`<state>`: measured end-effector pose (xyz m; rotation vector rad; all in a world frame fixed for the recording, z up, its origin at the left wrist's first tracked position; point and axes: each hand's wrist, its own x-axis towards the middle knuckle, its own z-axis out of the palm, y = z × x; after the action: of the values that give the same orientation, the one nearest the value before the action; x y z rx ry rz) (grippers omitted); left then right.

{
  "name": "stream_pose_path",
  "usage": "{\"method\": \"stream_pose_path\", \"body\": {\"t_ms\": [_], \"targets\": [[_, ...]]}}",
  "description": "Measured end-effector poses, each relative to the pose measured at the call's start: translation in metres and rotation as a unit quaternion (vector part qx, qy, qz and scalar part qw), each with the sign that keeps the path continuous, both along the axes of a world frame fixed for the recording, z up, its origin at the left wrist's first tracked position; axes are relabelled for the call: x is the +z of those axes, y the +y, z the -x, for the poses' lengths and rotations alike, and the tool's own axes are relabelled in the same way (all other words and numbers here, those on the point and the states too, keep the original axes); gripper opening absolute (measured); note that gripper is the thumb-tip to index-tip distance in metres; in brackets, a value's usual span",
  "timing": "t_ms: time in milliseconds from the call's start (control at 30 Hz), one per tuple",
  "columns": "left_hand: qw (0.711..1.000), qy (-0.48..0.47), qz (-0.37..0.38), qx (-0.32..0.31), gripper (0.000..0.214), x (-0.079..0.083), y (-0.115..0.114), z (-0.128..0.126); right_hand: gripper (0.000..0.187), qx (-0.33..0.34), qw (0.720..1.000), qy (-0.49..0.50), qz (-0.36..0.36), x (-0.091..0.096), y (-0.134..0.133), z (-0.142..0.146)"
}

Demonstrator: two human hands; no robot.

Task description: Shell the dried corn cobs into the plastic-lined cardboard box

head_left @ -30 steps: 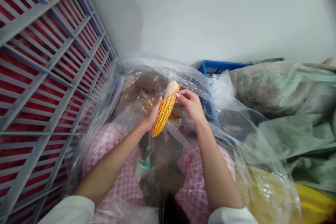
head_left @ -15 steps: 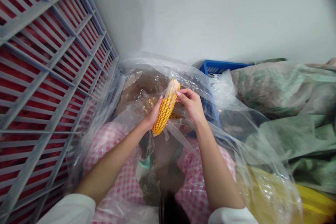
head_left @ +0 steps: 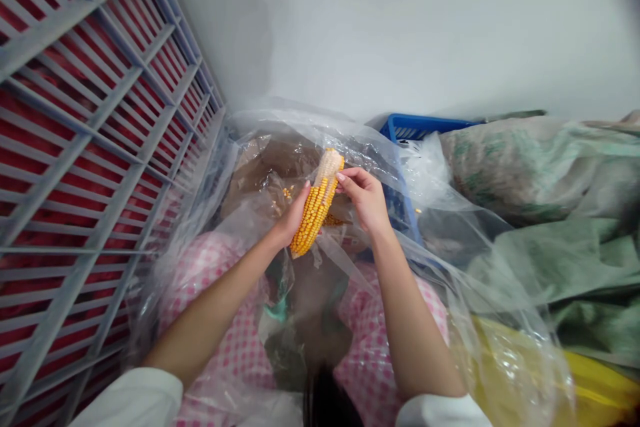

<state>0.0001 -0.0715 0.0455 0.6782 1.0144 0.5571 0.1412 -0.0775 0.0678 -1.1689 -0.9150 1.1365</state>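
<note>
The corn cob [head_left: 317,203], tilted with its bare tip up, is held over the open clear bag [head_left: 280,147]. The left hand [head_left: 290,217] has its grip closed around the kernelled lower half; the right hand [head_left: 365,200] pinches the cob near its stripped top. Loose kernels [head_left: 286,193] lie in the bag, and a blue crate [head_left: 420,127] stands just beside it.

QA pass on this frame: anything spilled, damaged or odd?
The corn cob, held by the left hand and right hand, has a bare, kernel-less top end. Loose kernels lie on the clear plastic sheet below.
</note>
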Motion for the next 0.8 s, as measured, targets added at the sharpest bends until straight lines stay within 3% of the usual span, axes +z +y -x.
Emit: {"method": "stream_pose_path", "body": {"t_ms": [800], "targets": [[1.0, -0.001, 0.01, 0.027, 0.05, 0.0038, 0.0018, -0.0003, 0.018, -0.006, 1.0, -0.01, -0.001, 0.0008, -0.0024, 0.0012]]}}
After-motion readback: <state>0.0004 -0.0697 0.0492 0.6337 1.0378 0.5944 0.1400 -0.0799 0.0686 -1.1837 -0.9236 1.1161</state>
